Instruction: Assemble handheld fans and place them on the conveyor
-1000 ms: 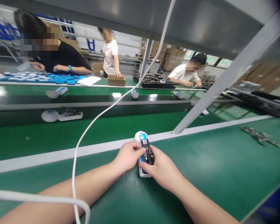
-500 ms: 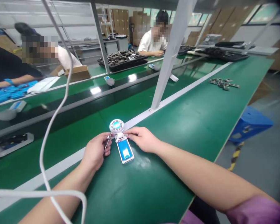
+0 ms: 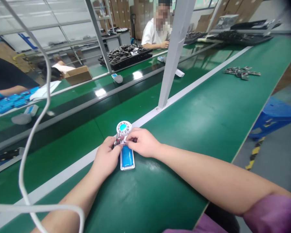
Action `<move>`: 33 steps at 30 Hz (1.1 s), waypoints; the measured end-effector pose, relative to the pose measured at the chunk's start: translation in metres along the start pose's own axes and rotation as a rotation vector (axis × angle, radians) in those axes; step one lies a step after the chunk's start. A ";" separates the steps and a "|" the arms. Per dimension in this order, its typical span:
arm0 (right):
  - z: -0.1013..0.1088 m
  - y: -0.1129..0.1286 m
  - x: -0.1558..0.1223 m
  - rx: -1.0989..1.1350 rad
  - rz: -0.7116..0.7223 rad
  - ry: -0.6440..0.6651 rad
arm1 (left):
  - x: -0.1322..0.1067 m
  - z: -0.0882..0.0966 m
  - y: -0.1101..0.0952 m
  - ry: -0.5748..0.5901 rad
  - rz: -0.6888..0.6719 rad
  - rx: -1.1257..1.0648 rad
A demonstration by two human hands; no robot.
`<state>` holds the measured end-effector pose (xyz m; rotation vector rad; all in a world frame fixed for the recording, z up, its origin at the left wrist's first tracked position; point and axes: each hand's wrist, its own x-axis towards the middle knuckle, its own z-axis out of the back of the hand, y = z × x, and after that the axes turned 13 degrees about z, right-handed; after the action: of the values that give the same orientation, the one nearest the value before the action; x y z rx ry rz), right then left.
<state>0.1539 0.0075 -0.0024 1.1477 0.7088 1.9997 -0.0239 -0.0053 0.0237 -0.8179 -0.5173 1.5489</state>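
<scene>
Where the green bench mat [image 3: 184, 136] runs off the left of the view, a white cable [image 3: 20, 171] hangs in loose loops. Item, far left: blue moulded pieces [image 3: 9, 102] on a neighbouring bench. Item: a cardboard box [image 3: 79, 75]. Item: a black tray of dark parts [image 3: 124, 56], with a seated co-worker in a white T-shirt [image 3: 152, 40] beyond it.

Item, centre: a handheld fan [image 3: 123, 139], with a white round head and blue hub, and a white body with a blue panel. It lies flat on the mat, its head over the white strip [image 3: 203, 78] along the bench. Left hand [image 3: 106, 155]: curled closed around the fan's neck from the left. Right hand [image 3: 143, 142]: pinching at the same neck, its fingertips [image 3: 129, 139] drawn together on a small, partly hidden piece; exactly what they hold cannot be told. Judged from this hold, the work in hand sits at the neck, and the next move calls for fine fingertip control with the body kept steady.

Item, right: a white upright post [image 3: 174, 51]. Item: loose metal parts [image 3: 241, 72] on the mat. Item: a blue stool [image 3: 273, 113] beyond the bench edge.
</scene>
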 end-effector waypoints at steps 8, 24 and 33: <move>-0.010 0.020 -0.006 -0.151 -0.102 -0.082 | -0.006 -0.002 0.008 -0.285 -0.454 0.378; -0.005 0.027 -0.005 -0.300 -0.004 0.014 | -0.008 -0.004 0.013 -0.331 -0.643 0.520; -0.003 0.030 -0.005 -0.219 -0.106 0.000 | -0.007 -0.005 0.014 -0.324 -0.707 0.439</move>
<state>0.1437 -0.0142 0.0159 0.9612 0.5240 1.9335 -0.0295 -0.0154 0.0111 -0.0171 -0.5891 1.0638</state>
